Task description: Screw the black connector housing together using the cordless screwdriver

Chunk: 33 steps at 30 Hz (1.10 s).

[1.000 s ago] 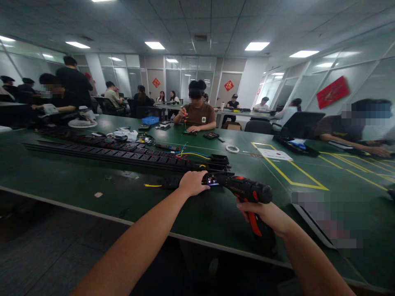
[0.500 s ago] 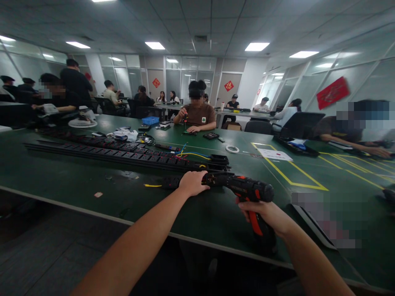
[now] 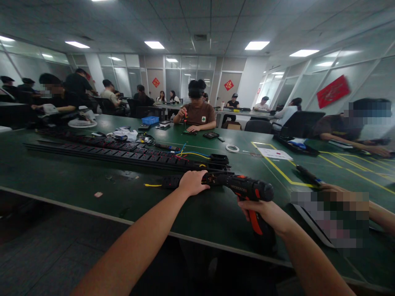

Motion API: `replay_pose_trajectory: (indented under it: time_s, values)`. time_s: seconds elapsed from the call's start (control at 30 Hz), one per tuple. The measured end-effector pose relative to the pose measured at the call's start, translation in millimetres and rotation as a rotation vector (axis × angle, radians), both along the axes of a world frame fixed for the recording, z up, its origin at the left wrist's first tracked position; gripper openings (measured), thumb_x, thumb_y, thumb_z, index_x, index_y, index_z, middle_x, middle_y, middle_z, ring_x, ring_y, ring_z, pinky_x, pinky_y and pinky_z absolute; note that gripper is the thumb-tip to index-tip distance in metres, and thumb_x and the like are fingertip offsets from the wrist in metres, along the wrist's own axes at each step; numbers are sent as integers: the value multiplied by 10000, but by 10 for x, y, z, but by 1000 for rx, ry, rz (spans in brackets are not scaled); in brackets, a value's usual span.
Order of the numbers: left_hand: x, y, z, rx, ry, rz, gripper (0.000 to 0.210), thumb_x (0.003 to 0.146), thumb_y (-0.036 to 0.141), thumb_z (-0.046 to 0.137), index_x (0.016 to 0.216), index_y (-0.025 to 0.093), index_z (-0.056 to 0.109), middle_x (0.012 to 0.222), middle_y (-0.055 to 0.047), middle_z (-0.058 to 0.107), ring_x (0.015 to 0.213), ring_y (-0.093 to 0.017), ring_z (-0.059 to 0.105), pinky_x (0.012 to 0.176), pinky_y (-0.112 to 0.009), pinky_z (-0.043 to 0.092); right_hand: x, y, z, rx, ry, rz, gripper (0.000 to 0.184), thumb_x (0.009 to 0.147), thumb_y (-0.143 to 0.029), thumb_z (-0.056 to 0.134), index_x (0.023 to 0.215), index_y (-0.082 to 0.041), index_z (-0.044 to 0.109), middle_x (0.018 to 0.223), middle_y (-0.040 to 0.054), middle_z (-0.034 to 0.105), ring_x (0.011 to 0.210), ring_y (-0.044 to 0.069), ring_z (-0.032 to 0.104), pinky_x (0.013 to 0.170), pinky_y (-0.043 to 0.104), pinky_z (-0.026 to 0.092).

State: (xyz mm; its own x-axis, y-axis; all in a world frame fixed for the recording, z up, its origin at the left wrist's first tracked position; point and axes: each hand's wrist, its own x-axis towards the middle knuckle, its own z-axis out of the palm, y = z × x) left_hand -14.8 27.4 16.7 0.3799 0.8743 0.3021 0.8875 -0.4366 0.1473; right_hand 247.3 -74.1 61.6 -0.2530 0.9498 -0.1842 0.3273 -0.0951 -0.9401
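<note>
My left hand [image 3: 194,183] is wrapped over a short black power strip [image 3: 170,181], which lies on the green table and has a yellow wire [image 3: 152,185] sticking out of its left end. In my right hand [image 3: 262,211] is a black and orange cordless drill [image 3: 247,186], fingers closed round its handle. The drill lies level, its nose pointing left at the strip's right end, close to my left thumb. Whether the bit touches a screw there is too dark to see. Just beyond lie long black socket strips [image 3: 123,154] with blue, yellow and red wires.
A white tape roll [image 3: 232,149] and a paper sheet [image 3: 274,154] lie behind the drill. At right, a co-worker's hand [image 3: 335,189] holds a dark tool [image 3: 308,174] above a blurred-out tablet-like object. Across the table, a person [image 3: 197,111] works with a screwdriver.
A co-worker's hand with a dark tool has come in from the right. My hands, the drill and the power strip stay practically where they were.
</note>
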Motion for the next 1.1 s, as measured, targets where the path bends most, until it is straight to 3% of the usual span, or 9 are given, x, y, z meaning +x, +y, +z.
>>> replay_pose_trajectory:
  time_s: [0.63,1.1]
  values:
    - [-5,24,-26,-3,7,-1,660,834,620,685,1374,260,566,1209,-91,720,1104,-306,674,932,-407,495,-104,-68,118,1,-16,6,228,705,-388,740,751,-193,631,590,-19,607,581,177,563,612,321,438]
    - [5,14,-19,-2,0,6,669,827,617,696,1376,257,568,1185,-96,732,1105,-315,679,931,-404,498,-30,-29,28,-17,31,-3,244,723,-379,742,846,-177,681,619,-16,619,594,177,568,600,311,431]
